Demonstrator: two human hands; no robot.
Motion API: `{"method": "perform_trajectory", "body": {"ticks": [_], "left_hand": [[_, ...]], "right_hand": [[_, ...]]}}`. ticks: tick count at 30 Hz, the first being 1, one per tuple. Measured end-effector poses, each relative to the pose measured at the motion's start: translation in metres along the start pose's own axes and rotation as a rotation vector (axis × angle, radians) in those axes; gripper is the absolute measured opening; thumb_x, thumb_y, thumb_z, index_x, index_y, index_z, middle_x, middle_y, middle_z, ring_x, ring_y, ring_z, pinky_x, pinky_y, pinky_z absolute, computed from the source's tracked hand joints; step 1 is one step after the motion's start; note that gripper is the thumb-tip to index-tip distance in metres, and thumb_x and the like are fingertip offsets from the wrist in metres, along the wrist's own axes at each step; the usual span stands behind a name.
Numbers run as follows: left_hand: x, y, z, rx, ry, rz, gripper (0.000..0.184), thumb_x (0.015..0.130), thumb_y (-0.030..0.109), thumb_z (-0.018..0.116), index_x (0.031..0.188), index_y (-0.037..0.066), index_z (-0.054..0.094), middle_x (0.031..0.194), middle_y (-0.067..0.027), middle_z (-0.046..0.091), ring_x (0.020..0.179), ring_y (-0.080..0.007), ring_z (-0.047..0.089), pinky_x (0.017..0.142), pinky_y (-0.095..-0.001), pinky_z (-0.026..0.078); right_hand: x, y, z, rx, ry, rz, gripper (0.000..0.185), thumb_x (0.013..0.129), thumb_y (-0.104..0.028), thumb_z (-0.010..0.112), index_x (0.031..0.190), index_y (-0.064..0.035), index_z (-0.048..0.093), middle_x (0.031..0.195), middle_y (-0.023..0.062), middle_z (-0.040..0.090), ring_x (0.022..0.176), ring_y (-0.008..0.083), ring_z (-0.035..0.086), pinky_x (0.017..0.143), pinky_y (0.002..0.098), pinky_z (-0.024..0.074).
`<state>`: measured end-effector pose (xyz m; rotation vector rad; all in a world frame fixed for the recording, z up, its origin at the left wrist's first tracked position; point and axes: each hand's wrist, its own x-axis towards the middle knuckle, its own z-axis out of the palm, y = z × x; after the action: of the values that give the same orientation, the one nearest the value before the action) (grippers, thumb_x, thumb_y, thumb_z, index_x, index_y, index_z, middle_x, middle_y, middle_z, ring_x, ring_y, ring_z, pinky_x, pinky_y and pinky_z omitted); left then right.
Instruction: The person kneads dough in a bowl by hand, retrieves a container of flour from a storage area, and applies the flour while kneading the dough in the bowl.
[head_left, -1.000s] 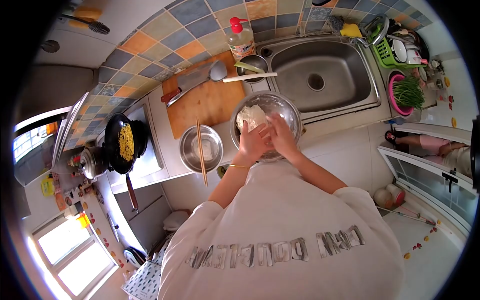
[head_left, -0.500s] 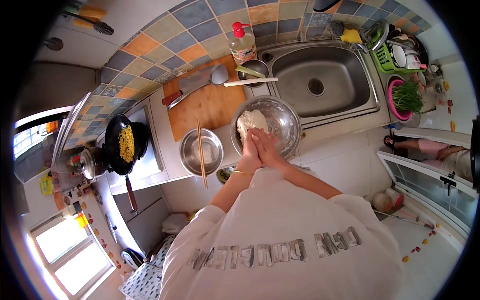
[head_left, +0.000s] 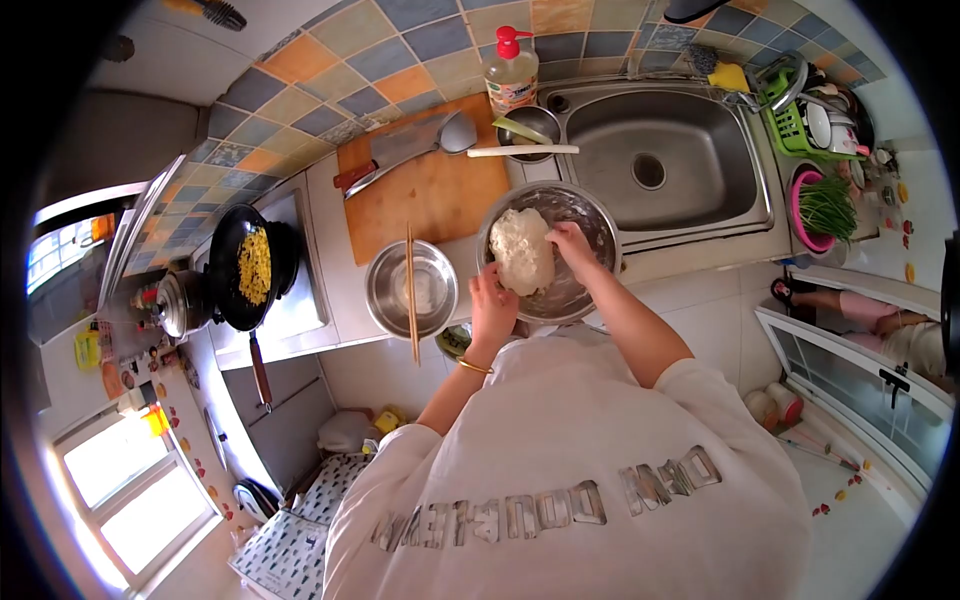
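A pale, floury lump of dough (head_left: pixel 522 250) lies in the large steel mixing bowl (head_left: pixel 603 225), which has flour smears on its inner wall. My right hand (head_left: pixel 574 248) pinches the dough's right edge with bent fingers. At the lower left side of the dough, my left hand (head_left: pixel 492 305) has its fingers curled against the edge, with a bangle on that wrist. Beside it stands a smaller steel bowl (head_left: pixel 380 290) with a little white residue inside. A pair of chopsticks (head_left: pixel 411 295) rests across that bowl.
Behind, a wooden board (head_left: pixel 430 210) holds a cleaver (head_left: pixel 400 150) and a spatula (head_left: pixel 457 132). The sink (head_left: pixel 690 150) is to the right, with a soap bottle (head_left: pixel 511 75) nearby. On the left, a wok (head_left: pixel 235 290) with yellow food has its handle sticking outward. A person (head_left: pixel 880 310) is at the right doorway.
My hands have parted from being pressed together on the dough to gripping its two sides. The dough now looks longer and reaches nearer to me. The view has shifted slightly.
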<state>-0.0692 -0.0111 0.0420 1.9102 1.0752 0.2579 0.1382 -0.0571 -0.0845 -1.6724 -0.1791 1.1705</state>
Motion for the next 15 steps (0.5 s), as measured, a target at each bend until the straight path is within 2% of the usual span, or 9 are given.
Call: {"method": "perform_trajectory", "body": {"ticks": [1,2,5,6,9,12,15], "left_hand": [[-0.003,0.005,-0.003,0.062,0.088,-0.044,0.052,0.079,0.001,0.052,0.129,0.0,0.037,0.117,-0.0282,0.05,0.102,-0.0378,0.056,0.086,-0.0421,0.048],[-0.006,0.006,-0.004,0.123,0.174,-0.088,0.051,0.079,0.001,0.051,0.128,-0.002,0.034,0.117,-0.0301,0.049,0.102,-0.0401,0.055,0.086,-0.0438,0.048],[-0.006,-0.04,0.012,0.177,0.037,-0.166,0.052,0.081,0.002,0.048,0.127,-0.006,0.026,0.113,-0.0346,0.049,0.093,-0.0484,0.057,0.081,-0.0475,0.049],[0.003,-0.041,0.009,-0.2,-0.219,-0.467,0.041,0.085,0.003,0.046,0.119,-0.009,0.026,0.111,-0.0358,0.05,0.08,-0.0498,0.062,0.068,-0.0472,0.056],[0.002,-0.034,0.015,-0.396,-0.143,-0.472,0.036,0.087,0.003,0.044,0.114,-0.011,0.024,0.108,-0.0366,0.051,0.069,-0.044,0.065,0.054,-0.0419,0.06],[0.005,-0.033,0.01,-0.377,-0.172,-0.469,0.03,0.089,0.003,0.043,0.108,-0.01,0.024,0.108,-0.0359,0.051,0.074,-0.039,0.067,0.051,-0.0372,0.062],[0.006,-0.032,0.012,-0.32,-0.181,-0.496,0.029,0.09,0.003,0.044,0.106,-0.01,0.025,0.107,-0.0352,0.051,0.075,-0.0404,0.067,0.052,-0.0384,0.061]], "right_hand": [[-0.005,-0.015,0.005,0.011,-0.045,0.055,0.04,0.078,-0.02,0.063,0.111,-0.0001,0.057,0.103,0.0107,0.061,0.095,0.021,0.058,0.089,0.0345,0.0425],[-0.013,-0.03,0.001,0.046,-0.157,0.081,0.034,0.077,-0.025,0.062,0.101,-0.0006,0.063,0.096,0.0097,0.063,0.092,0.0202,0.057,0.085,0.0337,0.0415],[-0.012,-0.039,0.006,0.029,-0.183,0.141,0.029,0.077,-0.025,0.062,0.093,-0.0015,0.067,0.093,0.0085,0.064,0.091,0.019,0.057,0.082,0.0322,0.0409],[-0.014,-0.043,0.008,0.03,-0.206,0.173,0.029,0.077,-0.025,0.064,0.094,-0.0022,0.067,0.093,0.0076,0.065,0.09,0.0186,0.058,0.082,0.0315,0.0417],[-0.02,-0.053,0.008,0.033,-0.272,0.266,0.029,0.077,-0.026,0.069,0.095,-0.0042,0.068,0.094,0.0049,0.066,0.086,0.0173,0.06,0.08,0.0295,0.0439],[-0.026,-0.051,0.01,0.024,-0.325,0.151,0.045,0.072,-0.028,0.077,0.105,-0.0013,0.063,0.1,0.008,0.065,0.092,0.0198,0.06,0.085,0.0326,0.0447],[-0.046,-0.056,0.016,-0.257,-0.129,-0.067,0.058,0.066,-0.03,0.084,0.108,0.0008,0.058,0.102,0.0106,0.063,0.098,0.0212,0.059,0.089,0.0354,0.0444]]}}
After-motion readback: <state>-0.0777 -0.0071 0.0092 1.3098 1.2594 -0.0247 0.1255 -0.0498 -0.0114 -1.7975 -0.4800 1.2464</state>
